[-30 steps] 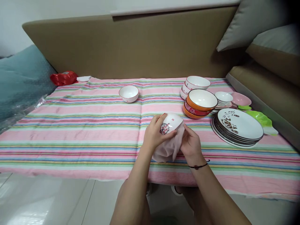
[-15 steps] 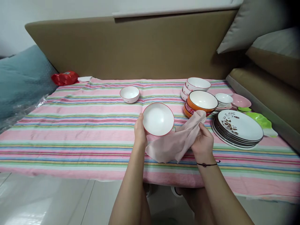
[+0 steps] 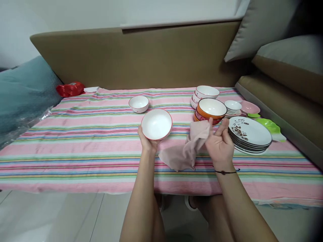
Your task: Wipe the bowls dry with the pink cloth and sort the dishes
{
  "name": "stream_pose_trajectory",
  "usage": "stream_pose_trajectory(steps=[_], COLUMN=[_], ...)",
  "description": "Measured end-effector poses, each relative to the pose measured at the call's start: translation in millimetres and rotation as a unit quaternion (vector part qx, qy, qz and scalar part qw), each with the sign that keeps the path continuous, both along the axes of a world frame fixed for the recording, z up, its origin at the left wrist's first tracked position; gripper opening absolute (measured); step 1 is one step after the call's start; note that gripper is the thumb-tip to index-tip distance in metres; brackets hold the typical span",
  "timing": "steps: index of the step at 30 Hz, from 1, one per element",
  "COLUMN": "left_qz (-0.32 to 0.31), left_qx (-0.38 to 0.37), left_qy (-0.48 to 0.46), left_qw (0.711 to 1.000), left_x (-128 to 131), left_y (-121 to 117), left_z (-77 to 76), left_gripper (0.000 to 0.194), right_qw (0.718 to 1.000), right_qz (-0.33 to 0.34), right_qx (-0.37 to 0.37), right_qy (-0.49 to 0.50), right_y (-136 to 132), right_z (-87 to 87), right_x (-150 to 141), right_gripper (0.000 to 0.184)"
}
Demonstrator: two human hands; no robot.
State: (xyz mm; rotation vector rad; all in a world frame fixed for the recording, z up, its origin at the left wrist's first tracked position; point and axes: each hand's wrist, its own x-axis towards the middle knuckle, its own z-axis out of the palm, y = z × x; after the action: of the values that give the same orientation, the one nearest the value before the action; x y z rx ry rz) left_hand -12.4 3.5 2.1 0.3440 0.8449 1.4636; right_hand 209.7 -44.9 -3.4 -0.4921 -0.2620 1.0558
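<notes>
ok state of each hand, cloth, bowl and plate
Nearer white red-rimmed bowl: empty, held
Left hand: gripping it
Right hand: open
Pink fabric cloth: crumpled
Striped fabric cloth: spread out
Farther white red-rimmed bowl: upright
White round bowls: stacked
Orange and red bowls: stacked
Brown-flowered white plates: stacked
Small white dishes: stacked
Shiny pink bowl: upright
Green leaf-shaped dish: partly hidden

Soft light is falling evenly over the sheet [image 3: 75, 139]. The floor [image 3: 32, 223] is shining white at the lower left. Dark shade is sitting under the top pillow [image 3: 262, 30]. The right hand [image 3: 220, 146] and cloth [image 3: 176, 158] are looking a bit blurry. Black is covering the right corners.
</notes>
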Motion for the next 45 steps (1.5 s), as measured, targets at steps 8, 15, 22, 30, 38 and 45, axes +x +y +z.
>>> stream_pose_trajectory(steps=[8,15,22,30,38,45], left_qz=[0.006,0.008,-0.002,-0.021,-0.024,-0.024], left_qx=[-0.028,-0.048,-0.063,-0.058,-0.057,-0.039], left_qy=[-0.003,-0.007,0.001,0.016,0.015,0.029], left_qw=[1.000,0.999,0.998,0.998,0.998,0.999], left_x=[-6,-12,-21,-34,-43,-48], left_y=[-13,-18,-26,-30,-37,-39], left_z=[-6.7,-18.8,-21.9,-27.0,-22.0,-21.2], left_gripper=[0.054,0.056,0.056,0.056,0.049,0.045], right_qw=[0.938,0.835,0.749,0.900,0.964,0.753], right_qz=[-0.005,-0.025,0.020,0.025,-0.068,0.092], right_qx=[-0.220,-0.203,-0.276,-0.222,-0.047,0.001], right_qy=[-0.267,-0.510,-0.602,-0.375,-0.251,-0.652], right_y=[-15,-21,5,-17,-49,-69], right_z=[-45.1,-43.7,-26.7,13.4,87.5,63.0], right_x=[12,-31,-45,14,56,5], right_gripper=[0.017,0.050,0.022,0.012,0.009,0.018])
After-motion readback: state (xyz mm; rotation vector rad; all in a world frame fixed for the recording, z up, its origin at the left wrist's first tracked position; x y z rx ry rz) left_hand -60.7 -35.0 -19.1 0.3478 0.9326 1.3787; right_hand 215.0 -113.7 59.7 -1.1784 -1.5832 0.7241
